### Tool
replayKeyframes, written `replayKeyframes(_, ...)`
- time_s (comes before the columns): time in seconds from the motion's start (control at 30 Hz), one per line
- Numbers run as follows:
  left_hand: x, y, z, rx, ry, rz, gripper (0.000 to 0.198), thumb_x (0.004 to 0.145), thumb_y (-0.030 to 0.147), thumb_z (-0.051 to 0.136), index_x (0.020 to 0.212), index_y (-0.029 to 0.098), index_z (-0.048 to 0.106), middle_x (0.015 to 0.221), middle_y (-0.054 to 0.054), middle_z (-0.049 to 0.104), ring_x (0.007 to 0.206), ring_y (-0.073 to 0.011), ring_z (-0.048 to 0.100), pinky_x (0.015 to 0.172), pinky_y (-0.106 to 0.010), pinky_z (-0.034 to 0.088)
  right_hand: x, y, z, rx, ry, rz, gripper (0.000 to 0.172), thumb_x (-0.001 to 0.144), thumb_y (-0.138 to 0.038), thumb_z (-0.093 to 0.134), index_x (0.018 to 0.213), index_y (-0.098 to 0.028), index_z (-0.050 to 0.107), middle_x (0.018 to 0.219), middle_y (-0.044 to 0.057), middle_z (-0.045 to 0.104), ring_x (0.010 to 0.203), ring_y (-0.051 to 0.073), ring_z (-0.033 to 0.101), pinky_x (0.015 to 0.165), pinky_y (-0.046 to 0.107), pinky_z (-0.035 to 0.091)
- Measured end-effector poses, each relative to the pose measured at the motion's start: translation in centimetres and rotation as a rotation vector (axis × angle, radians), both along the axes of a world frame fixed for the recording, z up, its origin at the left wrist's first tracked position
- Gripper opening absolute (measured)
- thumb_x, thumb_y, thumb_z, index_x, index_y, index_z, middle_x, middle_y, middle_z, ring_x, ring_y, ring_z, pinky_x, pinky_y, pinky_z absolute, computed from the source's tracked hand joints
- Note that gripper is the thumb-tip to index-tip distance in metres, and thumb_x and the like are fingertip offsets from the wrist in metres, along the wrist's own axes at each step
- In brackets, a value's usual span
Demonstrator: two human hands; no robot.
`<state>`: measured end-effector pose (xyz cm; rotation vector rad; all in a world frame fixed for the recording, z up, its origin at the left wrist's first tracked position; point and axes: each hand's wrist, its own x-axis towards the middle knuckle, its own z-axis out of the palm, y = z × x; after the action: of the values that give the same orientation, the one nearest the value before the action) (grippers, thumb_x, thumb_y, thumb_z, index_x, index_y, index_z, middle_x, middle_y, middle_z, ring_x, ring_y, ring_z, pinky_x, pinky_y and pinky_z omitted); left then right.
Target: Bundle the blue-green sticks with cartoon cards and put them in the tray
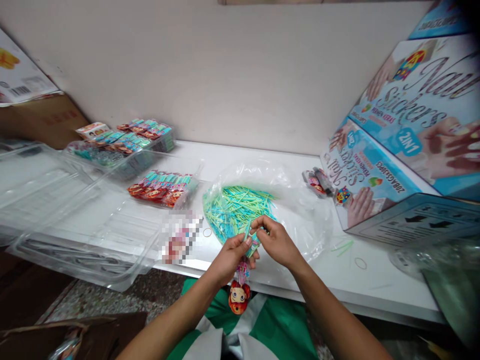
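Note:
My left hand [233, 252] is closed around the upper part of a small doll-printed packet [239, 296], which hangs below it over the table's front edge. Green and blue thin sticks show at the packet's top, between my hands. My right hand [276, 240] is close beside it, fingers bent and pinched at the top of the sticks; what they grip is too small to make out. Just behind both hands lies a clear plastic bag [300, 220], spread open, with a heap of thin green and blue sticks [242, 207] in it.
Doll-printed packets [163, 188] lie in a bundle at left, with filled clear trays [140, 137] behind. Large clear containers [123, 240] overhang the front edge. Nail sticker boxes [378, 175] stand at right, near a small dark bundle [318, 182]. A rubber band [360, 263] and loose sticks [343, 247] lie on the table.

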<state>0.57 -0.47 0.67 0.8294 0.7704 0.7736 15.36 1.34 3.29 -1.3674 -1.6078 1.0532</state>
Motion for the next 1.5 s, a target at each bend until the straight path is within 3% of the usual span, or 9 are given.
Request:
replayKeyframes(0.2, 0.0, 0.0, 0.0, 0.059, 0.039, 0.007, 0.039, 0.077, 0.052, 0.058, 0.084, 0.013, 0.055, 0.067, -0.002, 0.062, 0.047, -0.0084, 0.053, 0.049, -0.021, 0.037, -0.2, -0.1, -0.4, 0.004, 0.008, -0.049, 0.017, 0.082, -0.034, 0.052, 0.092, -0.020, 0.053, 0.084, 0.002, 0.060, 0.077, 0.015, 0.057, 0.066, 0.027, 0.044)
replayKeyframes(0.5, -0.1, -0.1, -0.5, 0.069, 0.023, 0.016, 0.035, 0.080, 0.048, 0.055, 0.088, 0.014, 0.053, 0.072, -0.003, 0.062, 0.050, -0.0087, 0.054, 0.051, -0.021, 0.039, 0.1, -0.1, -0.2, 0.039, -0.077, -0.018, 0.008, 0.083, -0.027, 0.049, 0.082, -0.020, 0.052, 0.067, -0.003, 0.051, 0.059, 0.012, 0.047, 0.057, 0.024, 0.039)
replayKeyframes(0.67, -0.4, 0.4, 0.3, 0.155, 0.094, 0.122, 0.036, 0.079, 0.051, 0.055, 0.082, 0.016, 0.050, 0.068, 0.000, 0.060, 0.054, -0.0103, 0.056, 0.055, -0.022, 0.042, -0.2, -0.9, 0.2, 0.017, -0.043, -0.027, 0.031, 0.081, -0.037, 0.056, 0.105, -0.021, 0.048, 0.084, 0.002, 0.058, 0.071, 0.014, 0.056, 0.064, 0.027, 0.044)
replayKeyframes(0.87, -1.6, 0.8, 1.2, 0.300, 0.140, 0.199, 0.028, 0.080, 0.044, 0.057, 0.077, 0.017, 0.051, 0.073, 0.001, 0.057, 0.066, -0.0119, 0.058, 0.065, -0.023, 0.044, -0.6, -1.5, 0.7, 0.117, 0.094, 0.062, 0.039, 0.086, -0.029, 0.052, 0.121, -0.023, 0.037, 0.073, -0.003, 0.056, 0.070, 0.014, 0.059, 0.072, 0.030, 0.047)
replayKeyframes(1.0, -3.0, 0.8, 2.0, 0.432, 0.204, 0.158, 0.030, 0.081, 0.039, 0.058, 0.100, 0.016, 0.060, 0.087, -0.003, 0.061, 0.078, -0.0138, 0.057, 0.070, -0.023, 0.042, -0.4, -1.5, 1.2, 0.260, 0.037, 0.086, 0.046, 0.086, -0.025, 0.053, 0.128, -0.025, 0.032, 0.077, -0.002, 0.056, 0.073, 0.014, 0.058, 0.076, 0.032, 0.046)
replayKeyframes(1.17, -4.1, 0.7, 2.4, 0.354, 0.065, 0.071, 0.051, 0.079, 0.038, 0.063, 0.125, 0.019, 0.050, 0.105, -0.010, 0.061, 0.096, -0.0209, 0.058, 0.080, -0.030, 0.045, -0.3, -1.4, 1.9, 0.329, 0.006, 0.118, 0.050, 0.087, -0.022, 0.054, 0.130, -0.028, 0.031, 0.077, -0.002, 0.056, 0.075, 0.014, 0.057, 0.081, 0.034, 0.045)
replayKeyframes(1.3, -4.1, 0.5, 2.0, 0.311, 0.033, 0.025, 0.050, 0.072, 0.030, 0.071, 0.118, 0.019, 0.053, 0.104, -0.009, 0.062, 0.090, -0.0214, 0.061, 0.077, -0.034, 0.050, -0.4, -1.2, 2.6, 0.349, 0.070, 0.115, 0.048, 0.086, -0.021, 0.054, 0.129, -0.029, 0.033, 0.077, -0.002, 0.056, 0.077, 0.014, 0.057, 0.083, 0.034, 0.045)
replayKeyframes(1.4, -4.0, 0.3, 1.6, 0.319, 0.055, 0.030, 0.029, 0.074, 0.032, 0.068, 0.097, 0.014, 0.062, 0.089, -0.007, 0.063, 0.080, -0.0186, 0.062, 0.075, -0.033, 0.050, -0.6, -0.9, 3.1, 0.309, 0.126, 0.127, 0.046, 0.086, -0.022, 0.055, 0.127, -0.029, 0.036, 0.077, -0.002, 0.055, 0.076, 0.014, 0.056, 0.080, 0.033, 0.045)
replayKeyframes(1.5, -5.0, 0.6, 2.6, 0.360, 0.132, 0.094, 0.023, 0.076, 0.034, 0.065, 0.082, 0.012, 0.065, 0.081, -0.005, 0.062, 0.076, -0.0161, 0.061, 0.072, -0.028, 0.049, -0.5, -0.5, 3.4, 0.274, 0.165, 0.104, 0.042, 0.085, -0.025, 0.057, 0.124, -0.027, 0.042, 0.079, -0.001, 0.054, 0.075, 0.014, 0.055, 0.075, 0.031, 0.046)
